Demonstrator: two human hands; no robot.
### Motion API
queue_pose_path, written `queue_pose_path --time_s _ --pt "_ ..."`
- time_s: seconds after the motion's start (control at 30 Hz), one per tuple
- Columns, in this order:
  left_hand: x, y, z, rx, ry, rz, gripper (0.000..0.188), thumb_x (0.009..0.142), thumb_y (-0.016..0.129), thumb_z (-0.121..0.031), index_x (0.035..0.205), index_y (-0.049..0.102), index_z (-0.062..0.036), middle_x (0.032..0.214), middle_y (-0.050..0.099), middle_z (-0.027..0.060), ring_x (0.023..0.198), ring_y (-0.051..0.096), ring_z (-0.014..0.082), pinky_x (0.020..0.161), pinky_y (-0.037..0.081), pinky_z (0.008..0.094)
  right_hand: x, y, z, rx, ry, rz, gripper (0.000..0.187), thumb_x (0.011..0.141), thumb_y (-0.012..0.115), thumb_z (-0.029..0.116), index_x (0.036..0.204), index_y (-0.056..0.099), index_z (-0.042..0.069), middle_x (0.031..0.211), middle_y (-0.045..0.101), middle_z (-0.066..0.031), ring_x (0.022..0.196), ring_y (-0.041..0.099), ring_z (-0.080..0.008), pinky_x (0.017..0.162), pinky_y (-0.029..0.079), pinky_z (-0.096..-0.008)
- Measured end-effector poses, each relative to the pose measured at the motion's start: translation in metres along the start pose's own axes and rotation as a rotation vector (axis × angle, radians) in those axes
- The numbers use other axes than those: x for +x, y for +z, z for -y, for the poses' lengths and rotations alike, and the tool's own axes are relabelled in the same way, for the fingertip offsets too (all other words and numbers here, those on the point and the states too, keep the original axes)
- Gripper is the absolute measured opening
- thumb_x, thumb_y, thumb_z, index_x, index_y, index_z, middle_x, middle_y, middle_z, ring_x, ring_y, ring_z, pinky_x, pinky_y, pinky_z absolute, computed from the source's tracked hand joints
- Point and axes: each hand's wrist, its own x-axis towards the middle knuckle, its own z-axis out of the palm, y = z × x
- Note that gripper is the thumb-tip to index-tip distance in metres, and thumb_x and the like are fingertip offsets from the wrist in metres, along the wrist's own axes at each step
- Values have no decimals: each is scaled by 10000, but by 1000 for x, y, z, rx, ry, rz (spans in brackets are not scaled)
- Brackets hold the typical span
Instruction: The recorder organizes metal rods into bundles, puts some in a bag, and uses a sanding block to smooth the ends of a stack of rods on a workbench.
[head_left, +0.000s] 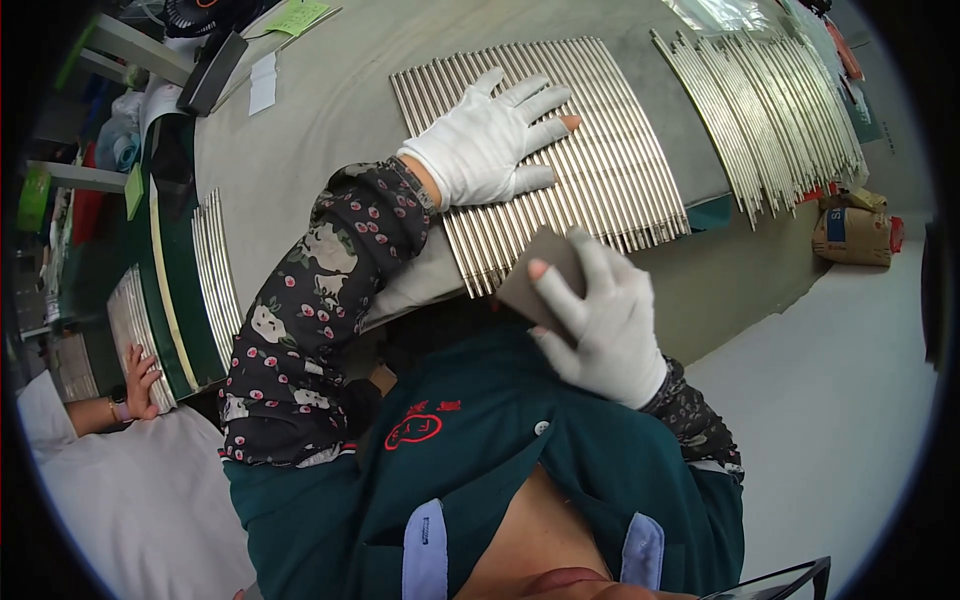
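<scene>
A row of shiny metal rods [610, 130] lies side by side on the grey table, their near ends close to its front edge. My left hand [490, 140], in a white glove with some bare fingertips, rests flat on the rods with its fingers spread. In my right hand [610, 320], gloved the same way, is a grey-brown rectangular block [545, 275]. My fingers and thumb grip it at the near ends of the rods. Whether the block touches the rods I cannot tell.
A second batch of metal rods [765, 120], unevenly lined up, lies at the right. A brown sack [855, 235] stands beyond the table's right end. At the left, a few rods [215, 270] lie near a co-worker's hand [140, 385]. A white slip [262, 82] lies at the far left.
</scene>
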Motion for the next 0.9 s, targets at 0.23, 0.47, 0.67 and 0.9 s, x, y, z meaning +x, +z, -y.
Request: queue_pose_path --time_s 0.23,0.47,0.67,0.9 --pt "1 4 0 -34 11 -60 609 899 465 -478 1382 405 -111 1484 321 120 1383 268 299 1111 207 511 8 -15 10 -83 38 -51 548 698 709 304 1194 559 127 1214 477 -241 1012 523 -367 793 421 -446" --pt "1 4 -1 -8 -10 -53 593 901 468 -460 1378 416 -111 1478 328 117 1376 286 292 1117 210 512 -4 -17 -11 -392 279 -198 564 695 714 262 1212 563 93 1229 477 -253 1016 510 -372 785 404 -438" --pt "-2 1 -1 -20 -23 -27 593 901 468 -460 1379 415 -114 1479 323 119 1381 277 292 1122 198 521 -2 -5 -19 -325 289 -120 532 704 715 283 1181 571 95 1196 488 -239 978 526 -363 737 434 -432" --pt "-1 7 -1 -18 -24 -7 598 907 459 -459 1399 389 -127 1487 313 103 1388 266 274 1129 180 524 14 8 22 -70 8 19 521 715 703 298 1182 577 103 1172 505 -234 998 536 -353 759 439 -437"
